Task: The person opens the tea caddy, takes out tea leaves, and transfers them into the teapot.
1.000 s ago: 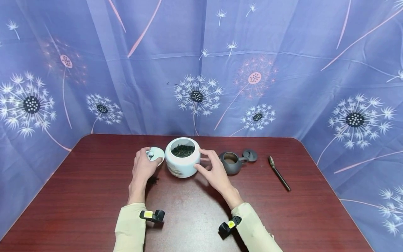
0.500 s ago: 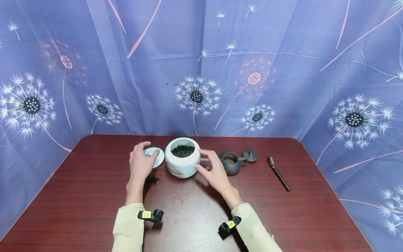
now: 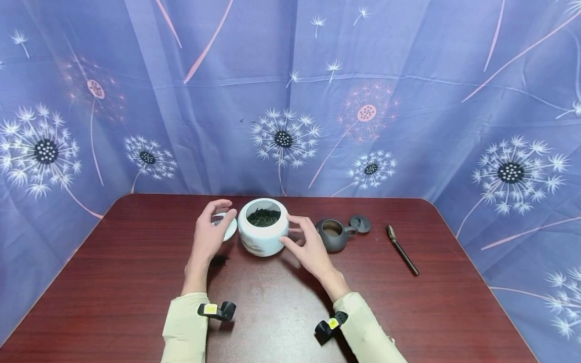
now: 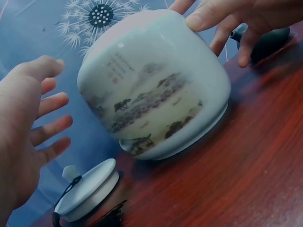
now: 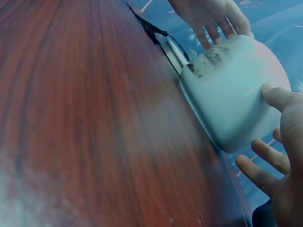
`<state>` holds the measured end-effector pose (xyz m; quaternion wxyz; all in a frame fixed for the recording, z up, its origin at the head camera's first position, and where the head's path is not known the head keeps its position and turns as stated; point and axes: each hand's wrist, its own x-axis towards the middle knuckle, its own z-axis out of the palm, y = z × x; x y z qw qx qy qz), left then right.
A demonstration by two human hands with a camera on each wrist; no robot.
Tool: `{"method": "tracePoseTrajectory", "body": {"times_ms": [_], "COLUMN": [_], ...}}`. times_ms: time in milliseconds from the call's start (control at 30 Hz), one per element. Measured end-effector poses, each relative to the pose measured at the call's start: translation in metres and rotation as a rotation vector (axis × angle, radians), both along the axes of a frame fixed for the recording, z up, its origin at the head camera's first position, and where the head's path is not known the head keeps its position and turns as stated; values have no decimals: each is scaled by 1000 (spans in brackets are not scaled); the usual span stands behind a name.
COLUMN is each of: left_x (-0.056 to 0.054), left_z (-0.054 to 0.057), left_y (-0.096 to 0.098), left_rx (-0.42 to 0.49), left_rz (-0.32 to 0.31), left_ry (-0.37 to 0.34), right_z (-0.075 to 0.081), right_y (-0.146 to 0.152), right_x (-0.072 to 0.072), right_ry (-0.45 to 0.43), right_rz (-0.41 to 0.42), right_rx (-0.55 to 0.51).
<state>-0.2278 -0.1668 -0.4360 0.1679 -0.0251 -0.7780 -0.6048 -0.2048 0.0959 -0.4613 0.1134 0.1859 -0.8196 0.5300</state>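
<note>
A person's left hand (image 3: 210, 234), fingers parted and holding nothing, hovers above a pale lid (image 3: 231, 230) with a dark tassel (image 3: 220, 260). The right hand (image 3: 310, 249), spread wide, rests its thumb against an upright white jar (image 3: 259, 239) of dark leaves (image 3: 263, 217), just beside the lid. Beyond, I see a grey teapot (image 3: 333, 243), a small dark disc (image 3: 360, 224) and a slim brush (image 3: 403, 250) on the red-brown table (image 3: 272, 312), before a dandelion-print curtain (image 3: 218, 126).

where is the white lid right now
In the head view, the white lid lies on the table, just left of the open jar, partly hidden by the left hand.
</note>
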Motion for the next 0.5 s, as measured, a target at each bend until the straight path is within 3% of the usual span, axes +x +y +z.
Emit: {"method": "tracePoseTrajectory", "body": {"times_ms": [200, 333, 433, 500], "left_x": [0, 2, 2, 1], "left_z": [1, 1, -2, -3], "left_y": [4, 7, 9, 10], "left_rx": [-36, -84, -96, -88], "left_rz": [-79, -165, -216, -239], "left_ry": [1, -2, 20, 29], "right_z": [0, 0, 14, 15], "right_y": [0, -1, -3, -3], "right_x": [-1, -1, 8, 9], "right_ry": [-10, -18, -16, -16], "right_rz": [0, -1, 8, 4], "right_rx": [-7, 0, -2, -2]}}
